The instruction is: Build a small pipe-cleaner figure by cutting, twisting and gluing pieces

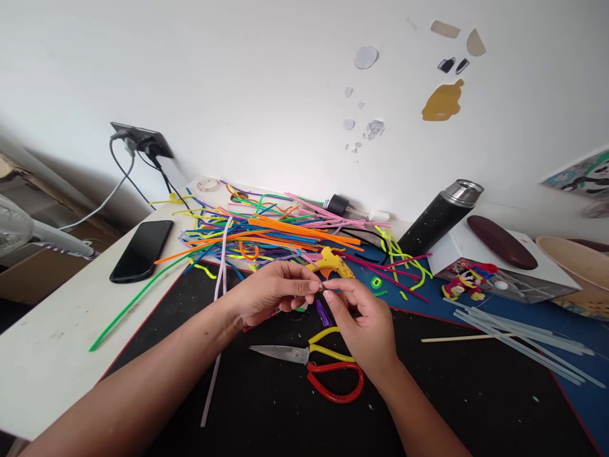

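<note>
My left hand (278, 289) and my right hand (364, 317) meet over the black mat (438, 400), thumbs and index fingers pinched together. Between the fingertips is a tiny dark piece, too small to name. Just beneath them lies a short bent purple pipe cleaner (323, 313). Scissors (299, 354) with one yellow and one red handle rest on the mat, blades toward the left. Behind the hands is a yellow glue gun (335, 261), partly covered by my fingers. A long lilac pipe cleaner (209, 393) passes under my left forearm.
Many-coloured pipe cleaners (299, 231) heap along the wall. A phone (141, 251) lies at left. On the right are a black flask (438, 219), a white box (556, 276), a small colourful figure (469, 282) and translucent glue sticks (523, 339). Cables hang from a wall socket (143, 139).
</note>
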Tool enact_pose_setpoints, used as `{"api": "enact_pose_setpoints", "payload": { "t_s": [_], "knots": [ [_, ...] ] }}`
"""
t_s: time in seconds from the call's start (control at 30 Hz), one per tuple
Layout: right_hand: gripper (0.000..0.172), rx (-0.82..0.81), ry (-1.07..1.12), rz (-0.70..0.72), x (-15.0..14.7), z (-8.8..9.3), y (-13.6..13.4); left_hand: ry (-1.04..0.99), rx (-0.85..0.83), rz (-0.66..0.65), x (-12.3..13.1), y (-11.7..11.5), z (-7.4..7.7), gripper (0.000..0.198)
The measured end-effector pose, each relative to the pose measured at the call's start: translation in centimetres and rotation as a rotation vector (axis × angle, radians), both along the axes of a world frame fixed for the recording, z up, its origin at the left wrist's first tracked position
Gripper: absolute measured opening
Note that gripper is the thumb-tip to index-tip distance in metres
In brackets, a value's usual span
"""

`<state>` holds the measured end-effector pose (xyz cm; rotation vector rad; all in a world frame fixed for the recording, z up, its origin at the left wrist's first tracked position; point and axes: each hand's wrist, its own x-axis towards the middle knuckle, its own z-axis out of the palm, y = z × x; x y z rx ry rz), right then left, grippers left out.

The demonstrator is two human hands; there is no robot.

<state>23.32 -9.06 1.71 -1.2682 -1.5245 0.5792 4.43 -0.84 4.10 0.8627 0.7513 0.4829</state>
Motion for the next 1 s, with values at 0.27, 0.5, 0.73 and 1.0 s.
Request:
{"api": "enact_pose_setpoints", "payload": {
  "t_s": [0.27,0.5,0.73,1.0],
  "knots": [
    [0.011,-0.009,0.022,-0.014,-0.06,-0.01,0.05,0.007,-0.021,0.012,0.14,-0.04,-0.13,0.041],
    [0.013,-0.099,0.119,0.021,-0.01,0.25,0.17,0.052,0.012,-0.028,0.02,-0.12,0.25,0.044],
    [0.023,-0.274,0.289,0.112,0.34,0.02,0.29,0.078,0.065,-0.03,0.08,-0.22,0.63,0.044],
    [0.034,-0.365,0.43,0.176,0.45,-0.05,0.42,0.109,0.098,-0.035,-0.02,-0.2,0.64,0.046]
  ]
}}
